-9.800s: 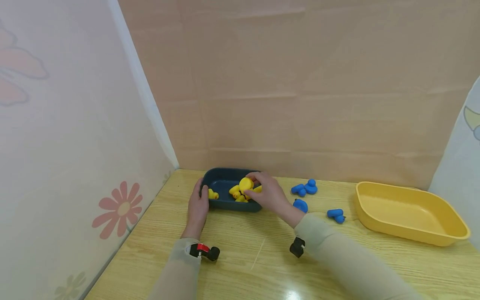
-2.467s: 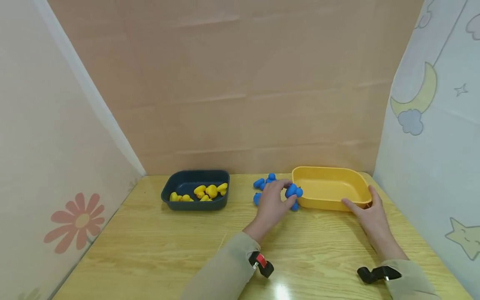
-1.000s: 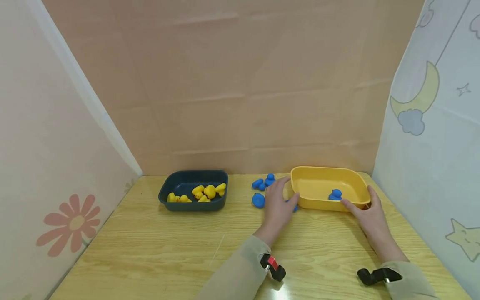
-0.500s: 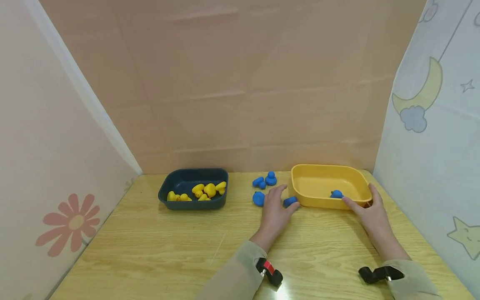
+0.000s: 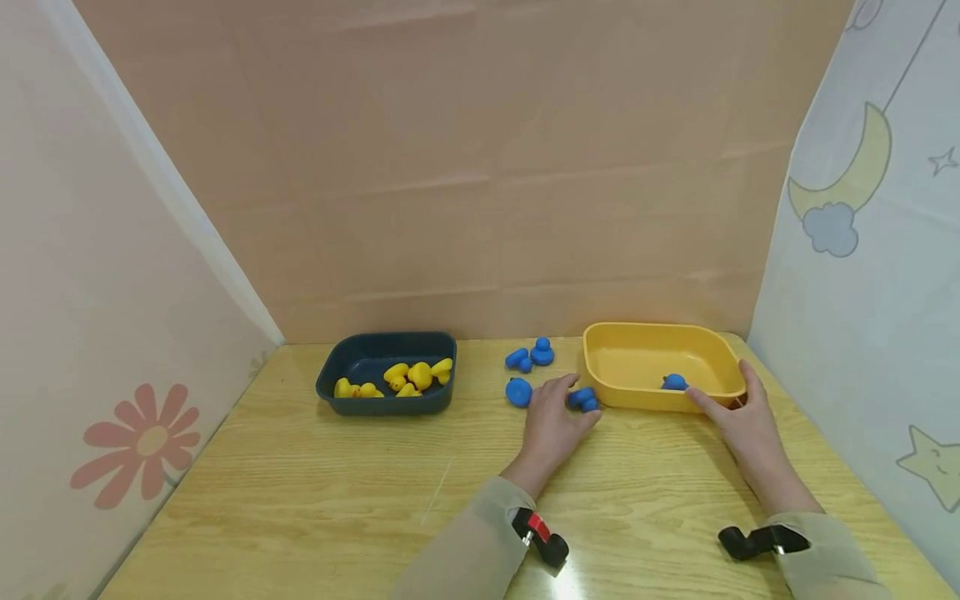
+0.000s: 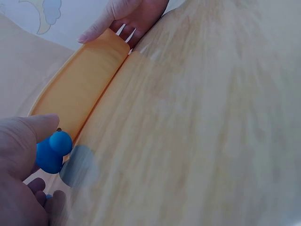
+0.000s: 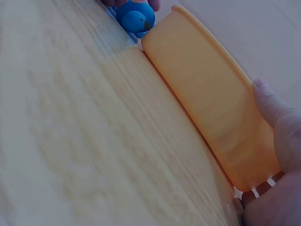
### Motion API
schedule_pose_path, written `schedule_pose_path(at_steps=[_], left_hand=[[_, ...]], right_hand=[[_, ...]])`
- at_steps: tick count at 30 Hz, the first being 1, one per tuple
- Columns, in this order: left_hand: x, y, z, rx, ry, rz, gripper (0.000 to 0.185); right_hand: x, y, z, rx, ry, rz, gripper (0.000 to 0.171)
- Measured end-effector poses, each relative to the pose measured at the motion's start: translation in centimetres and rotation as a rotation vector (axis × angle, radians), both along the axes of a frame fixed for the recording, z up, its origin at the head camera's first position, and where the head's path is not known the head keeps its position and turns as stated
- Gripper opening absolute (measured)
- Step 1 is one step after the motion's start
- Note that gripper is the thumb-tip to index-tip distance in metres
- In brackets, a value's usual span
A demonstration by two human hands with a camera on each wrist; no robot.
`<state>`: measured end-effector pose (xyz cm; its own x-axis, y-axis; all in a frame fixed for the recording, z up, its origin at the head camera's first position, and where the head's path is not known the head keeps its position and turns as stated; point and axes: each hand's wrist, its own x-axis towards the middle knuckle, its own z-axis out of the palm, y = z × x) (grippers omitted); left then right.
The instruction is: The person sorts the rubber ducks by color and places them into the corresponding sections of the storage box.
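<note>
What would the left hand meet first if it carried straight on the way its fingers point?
Probably the blue duck its fingertips already grip; just beyond it stands the near wall of the yellow tray.

Counter (image 5: 315, 492): light wood-grain, smooth, glossy enough to throw glare near the front edge. Yellow tray (image 5: 637, 398): smooth matt plastic. Dark tray (image 5: 390, 406): same plastic, slight sheen. Blue duck (image 6: 51, 151): smooth matt rubbery look. Backdrop (image 5: 480, 167): matt creased paper or board.
</note>
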<state>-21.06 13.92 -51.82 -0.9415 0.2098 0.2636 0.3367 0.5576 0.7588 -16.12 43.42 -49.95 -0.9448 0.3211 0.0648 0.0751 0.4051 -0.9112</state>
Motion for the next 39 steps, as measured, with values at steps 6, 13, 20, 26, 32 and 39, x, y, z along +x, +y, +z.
schedule_pose_path(at_steps=[6, 13, 20, 26, 32, 39], left_hand=[[-0.12, 0.15, -0.18, -0.062, 0.044, 0.000, 0.061], [-0.09, 0.56, -0.20, -0.118, 0.061, 0.032, 0.057], [0.07, 0.73, -0.21, -0.144, 0.086, 0.060, 0.049], [0.07, 0.90, -0.32, -0.142, 0.085, 0.074, 0.041], [0.07, 0.99, -0.28, -0.149, 0.074, 0.084, 0.035], [0.13, 0.90, -0.16, -0.157, 0.061, 0.082, 0.033]], right_hand=[[0.03, 0.01, 0.06, -0.011, 0.003, 0.011, 0.118], [0.01, 0.01, 0.03, -0.022, 0.005, 0.017, 0.117], [-0.04, 0.04, -0.01, -0.015, 0.004, 0.013, 0.117], [0.12, 0.01, -0.03, -0.001, 0.001, 0.012, 0.117], [0.23, -0.11, 0.16, -0.002, 0.004, 0.018, 0.116], [0.14, -0.03, 0.08, -0.007, 0.006, 0.019, 0.116]])
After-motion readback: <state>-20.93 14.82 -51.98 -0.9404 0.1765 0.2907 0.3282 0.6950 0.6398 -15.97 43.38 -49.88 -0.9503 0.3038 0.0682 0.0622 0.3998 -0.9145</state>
